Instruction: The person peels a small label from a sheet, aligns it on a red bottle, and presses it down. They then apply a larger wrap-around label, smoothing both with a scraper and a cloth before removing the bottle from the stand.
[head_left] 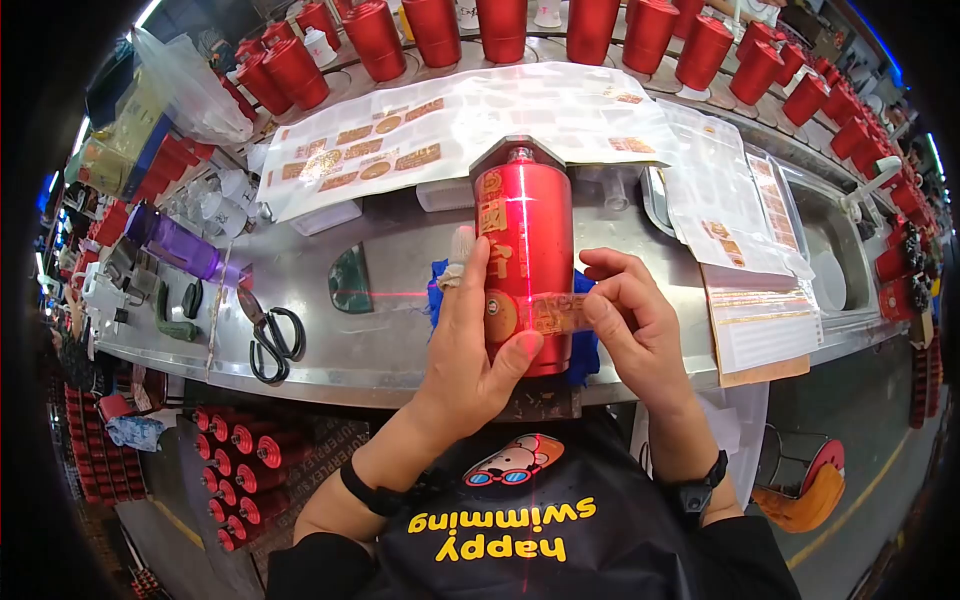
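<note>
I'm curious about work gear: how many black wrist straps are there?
2: the left strap, behind the left hand, and the right strap, behind the right hand. Any in the background would be too small to tell.

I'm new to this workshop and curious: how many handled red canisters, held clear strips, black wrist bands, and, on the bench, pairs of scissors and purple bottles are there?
Red canister: 1
Clear strip: 1
Black wrist bands: 2
Scissors: 1
Purple bottle: 1
Total: 6
</note>
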